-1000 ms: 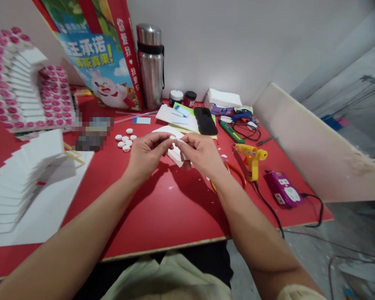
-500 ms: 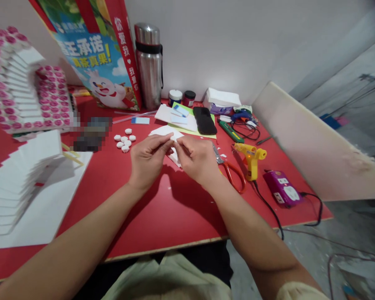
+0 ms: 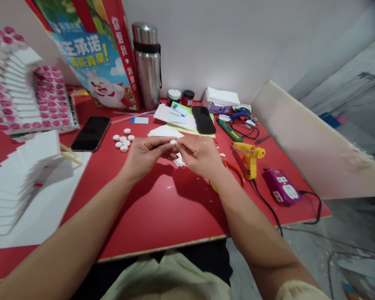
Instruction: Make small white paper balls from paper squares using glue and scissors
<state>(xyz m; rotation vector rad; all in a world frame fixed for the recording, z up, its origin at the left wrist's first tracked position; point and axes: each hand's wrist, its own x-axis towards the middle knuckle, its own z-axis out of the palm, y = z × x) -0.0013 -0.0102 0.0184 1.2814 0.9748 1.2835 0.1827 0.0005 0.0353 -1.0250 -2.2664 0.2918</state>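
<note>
Between the fingertips of both hands is a small white rounded piece [image 3: 173, 142], like those lying to the left. My left hand [image 3: 145, 155] pinches it from the left side, thumb and forefinger together. From the other side my right hand [image 3: 200, 154] grips it, fingers curled. Under and behind the hands lies a stack of white paper pieces [image 3: 162, 131], partly covered. A cluster of several small white rounded pieces [image 3: 122, 143] rests on the red table [image 3: 162, 216] left of my left hand. Scissors with orange handles [image 3: 236, 171] are partly hidden by my right forearm.
A yellow glue gun [image 3: 250, 157] and a purple power socket [image 3: 281, 186] with cords lie at right. Phones [image 3: 91, 133] flank the middle. A steel thermos [image 3: 147, 66] and a printed bag [image 3: 96, 54] stand behind. A fanned white model [image 3: 25, 179] sits at left.
Both hands have shifted slightly, with the right wrist now lower and covering more of the scissors. The white piece shows more clearly between the fingertips.
</note>
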